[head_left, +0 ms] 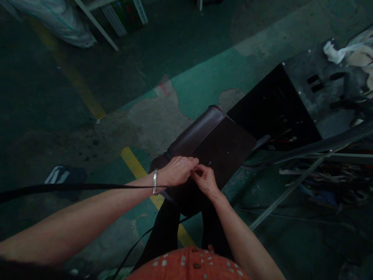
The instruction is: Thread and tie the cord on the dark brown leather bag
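Note:
A dark brown leather-like bag [224, 149] with a wide flat flap lies tilted in front of my legs. Over its near left part, my left hand [181, 171] is closed, its fingertips pinched together. My right hand [206, 179] meets it there, thumb and fingers also pinched. Whatever sits between the fingertips is too small or hidden to make out. A black strap [87, 187] stretches in from the left and crosses my left wrist, where I wear a silver bracelet [155, 181].
To the right stands a black-sided machine or table [276, 105] with cloth scraps [361, 54] on top. A ribbed hose [335, 140] and a slanting metal bar [288, 192] run beside it. Dark fabric [65, 177] lies on the floor at left; a rack [101, 27] stands beyond.

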### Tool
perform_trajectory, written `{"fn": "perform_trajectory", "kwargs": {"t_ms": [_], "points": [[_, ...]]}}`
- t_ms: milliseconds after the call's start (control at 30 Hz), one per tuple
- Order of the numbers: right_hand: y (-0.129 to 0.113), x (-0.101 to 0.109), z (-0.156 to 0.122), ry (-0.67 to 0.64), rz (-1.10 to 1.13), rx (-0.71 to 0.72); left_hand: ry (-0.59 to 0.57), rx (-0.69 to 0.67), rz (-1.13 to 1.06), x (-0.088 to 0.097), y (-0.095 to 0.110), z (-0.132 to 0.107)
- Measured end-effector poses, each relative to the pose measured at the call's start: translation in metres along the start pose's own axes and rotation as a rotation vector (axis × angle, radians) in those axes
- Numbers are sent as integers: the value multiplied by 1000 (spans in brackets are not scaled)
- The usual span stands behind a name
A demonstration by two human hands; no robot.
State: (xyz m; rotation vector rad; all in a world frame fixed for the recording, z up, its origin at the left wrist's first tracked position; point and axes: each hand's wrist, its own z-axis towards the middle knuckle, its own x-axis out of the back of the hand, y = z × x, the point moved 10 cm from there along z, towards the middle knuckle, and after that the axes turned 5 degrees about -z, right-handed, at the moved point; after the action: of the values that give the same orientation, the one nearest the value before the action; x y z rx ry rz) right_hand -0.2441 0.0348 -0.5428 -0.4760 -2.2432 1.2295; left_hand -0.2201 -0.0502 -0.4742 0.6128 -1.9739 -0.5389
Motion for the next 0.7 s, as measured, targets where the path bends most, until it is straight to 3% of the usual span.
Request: {"fn": "perform_trajectory", "kwargs": {"t_ms": [133, 233, 500, 700], "points": [[2, 1, 3, -39, 61, -37, 34, -4, 85, -3, 7, -2], [-3, -1, 4, -115, 146, -59, 139, -41, 148, -4, 11, -3], [-14, -1, 7, -248, 188, -61, 468, -455, 254, -3, 32, -26], [-11, -5, 11, -362, 88, -64, 545, -588, 241, 0, 34, -41]]}}
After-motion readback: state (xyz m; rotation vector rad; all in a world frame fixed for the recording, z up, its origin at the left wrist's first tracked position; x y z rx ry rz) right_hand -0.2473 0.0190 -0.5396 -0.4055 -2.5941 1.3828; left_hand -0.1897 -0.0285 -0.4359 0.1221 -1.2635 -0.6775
